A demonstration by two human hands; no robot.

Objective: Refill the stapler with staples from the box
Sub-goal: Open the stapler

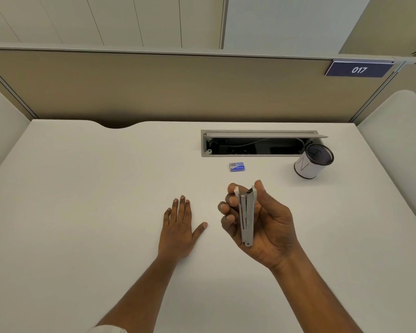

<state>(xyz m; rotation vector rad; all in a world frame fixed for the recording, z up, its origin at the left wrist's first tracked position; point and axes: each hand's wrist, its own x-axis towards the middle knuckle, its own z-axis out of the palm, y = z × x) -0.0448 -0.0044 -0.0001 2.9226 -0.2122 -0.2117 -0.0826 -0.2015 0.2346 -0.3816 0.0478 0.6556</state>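
Observation:
My right hand (267,224) holds a grey and white stapler (246,216) above the white desk, its length pointing away from me, fingers wrapped around its left side and thumb near its far tip. The metal underside faces up. A small blue staple box (236,167) lies closed on the desk beyond the stapler, untouched. My left hand (180,228) rests flat on the desk, palm down, fingers spread, to the left of the stapler.
An open cable tray (257,146) is recessed in the desk at the back right. A mesh pen cup (312,162) stands beside its right end. A beige partition (154,87) with a "017" plate (359,69) closes the back.

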